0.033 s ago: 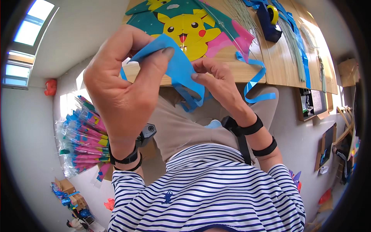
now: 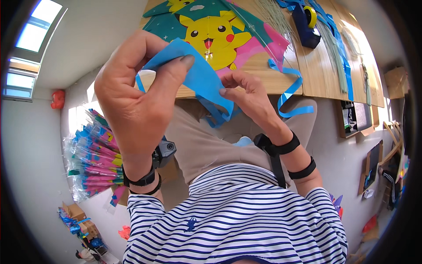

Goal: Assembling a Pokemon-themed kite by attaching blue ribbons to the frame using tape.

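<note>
A yellow-cartoon kite [image 2: 206, 42] lies on the wood-grain table [image 2: 313, 72], with a tape dispenser [image 2: 306, 35] and thin pale sticks [image 2: 330, 57] toward the table's right. Windows [image 2: 33, 28] light the room, left of the table.

Before the table's near edge, a blue plastic strip [image 2: 200, 77] stretches between the hands: the left hand [image 2: 136, 90] pinches its upper end between thumb and forefinger; the right hand [image 2: 251, 92] pinches its right edge with thumb and fingertip.

Right of the table, an open box [image 2: 342, 125] contains black and white items; left of it, clear plastic sleeves [image 2: 75, 154] hold multicoloured pieces.
</note>
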The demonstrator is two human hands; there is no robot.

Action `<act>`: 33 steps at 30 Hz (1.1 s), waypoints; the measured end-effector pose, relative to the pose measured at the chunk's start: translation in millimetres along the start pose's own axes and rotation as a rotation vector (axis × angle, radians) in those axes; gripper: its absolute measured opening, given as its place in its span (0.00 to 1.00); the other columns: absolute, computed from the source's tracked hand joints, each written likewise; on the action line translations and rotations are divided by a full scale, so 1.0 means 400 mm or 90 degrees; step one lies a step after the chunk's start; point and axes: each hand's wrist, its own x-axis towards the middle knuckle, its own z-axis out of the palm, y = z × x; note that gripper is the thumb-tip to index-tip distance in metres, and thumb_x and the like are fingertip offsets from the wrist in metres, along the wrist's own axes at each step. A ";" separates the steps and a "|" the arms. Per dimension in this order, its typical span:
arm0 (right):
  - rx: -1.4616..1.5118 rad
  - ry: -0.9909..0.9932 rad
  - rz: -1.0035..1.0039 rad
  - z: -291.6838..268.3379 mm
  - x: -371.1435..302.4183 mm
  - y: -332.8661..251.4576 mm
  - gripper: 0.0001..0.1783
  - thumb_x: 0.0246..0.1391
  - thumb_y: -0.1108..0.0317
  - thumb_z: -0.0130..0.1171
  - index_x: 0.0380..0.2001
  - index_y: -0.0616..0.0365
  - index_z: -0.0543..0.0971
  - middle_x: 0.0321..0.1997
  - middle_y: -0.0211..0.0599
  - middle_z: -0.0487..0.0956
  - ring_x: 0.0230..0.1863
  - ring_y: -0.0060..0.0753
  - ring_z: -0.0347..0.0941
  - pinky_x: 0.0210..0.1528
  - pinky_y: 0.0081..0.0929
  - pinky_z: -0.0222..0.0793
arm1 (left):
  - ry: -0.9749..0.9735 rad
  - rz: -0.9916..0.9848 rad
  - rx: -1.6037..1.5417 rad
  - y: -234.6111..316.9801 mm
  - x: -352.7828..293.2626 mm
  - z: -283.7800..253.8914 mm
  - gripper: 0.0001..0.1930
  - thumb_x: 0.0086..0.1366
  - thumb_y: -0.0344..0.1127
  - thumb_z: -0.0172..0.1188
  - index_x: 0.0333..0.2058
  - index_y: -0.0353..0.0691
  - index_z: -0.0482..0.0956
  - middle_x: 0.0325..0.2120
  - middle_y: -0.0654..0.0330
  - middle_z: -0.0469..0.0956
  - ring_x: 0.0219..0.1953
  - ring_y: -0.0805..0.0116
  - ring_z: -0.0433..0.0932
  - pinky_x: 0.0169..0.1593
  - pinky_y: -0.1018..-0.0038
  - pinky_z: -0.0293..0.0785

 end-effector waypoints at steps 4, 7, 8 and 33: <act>0.079 -0.051 -0.100 0.016 -0.034 -0.011 0.16 0.51 0.68 0.67 0.42 0.65 0.82 0.36 0.35 0.82 0.35 0.21 0.75 0.42 0.22 0.72 | -0.063 -0.193 -0.185 -0.061 -0.013 0.007 0.06 0.57 0.21 0.67 0.29 0.34 0.77 0.25 0.65 0.77 0.29 0.78 0.75 0.35 0.78 0.73; 0.066 -0.122 0.027 0.019 -0.039 0.001 0.14 0.54 0.67 0.67 0.41 0.64 0.83 0.34 0.33 0.82 0.31 0.19 0.75 0.38 0.21 0.71 | -0.112 -0.270 -0.256 -0.156 -0.025 0.054 0.06 0.56 0.22 0.67 0.31 0.33 0.78 0.23 0.64 0.76 0.29 0.78 0.75 0.34 0.77 0.74; 0.050 -0.118 0.085 0.029 -0.041 0.052 0.13 0.55 0.66 0.67 0.41 0.63 0.84 0.32 0.33 0.82 0.31 0.19 0.75 0.37 0.21 0.71 | -0.131 -0.281 -0.268 -0.202 -0.035 0.076 0.06 0.56 0.23 0.68 0.31 0.32 0.78 0.22 0.63 0.76 0.28 0.78 0.76 0.33 0.77 0.74; 0.288 0.056 0.525 0.150 -0.038 0.475 0.08 0.62 0.68 0.58 0.30 0.51 0.83 0.23 0.22 0.77 0.19 0.16 0.62 0.23 0.19 0.53 | -0.260 -0.097 0.290 -0.462 -0.380 0.379 0.26 0.61 0.34 0.64 0.57 0.31 0.73 0.63 0.49 0.69 0.68 0.52 0.62 0.72 0.48 0.47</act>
